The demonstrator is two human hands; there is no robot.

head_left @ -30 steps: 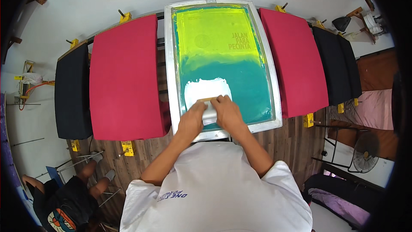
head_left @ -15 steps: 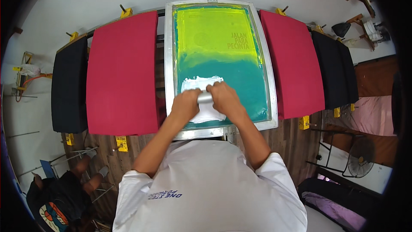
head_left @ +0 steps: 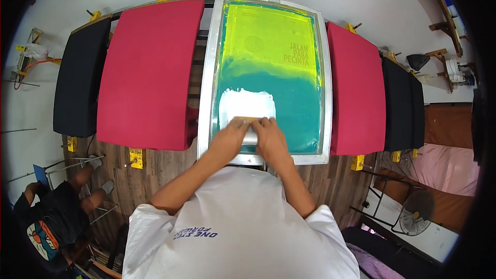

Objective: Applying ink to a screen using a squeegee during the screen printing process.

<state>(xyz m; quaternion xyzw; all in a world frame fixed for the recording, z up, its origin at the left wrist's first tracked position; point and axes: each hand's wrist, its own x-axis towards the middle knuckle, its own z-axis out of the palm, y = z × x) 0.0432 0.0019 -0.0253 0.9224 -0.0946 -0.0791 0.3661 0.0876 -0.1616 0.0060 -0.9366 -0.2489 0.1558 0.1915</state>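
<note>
A screen-printing frame with silver metal edges lies in front of me. Its mesh is yellow-green at the far end, with faint lettering, and teal nearer me. On the near left part of the mesh spreads a smooth patch of white ink. At the near edge of this patch, both my hands grip a squeegee with a silvery body. My left hand is closed on its left side, my right hand on its right. The squeegee's blade edge is hidden from me.
Red fabric-covered boards flank the frame, one at left and one at right. Black boards stand farther out. Yellow clamps stick out below. A person sits at lower left; a fan stands at lower right.
My hands have drawn the squeegee nearer to my body, and more white ink shows beyond them. The whole view has shifted slightly.
</note>
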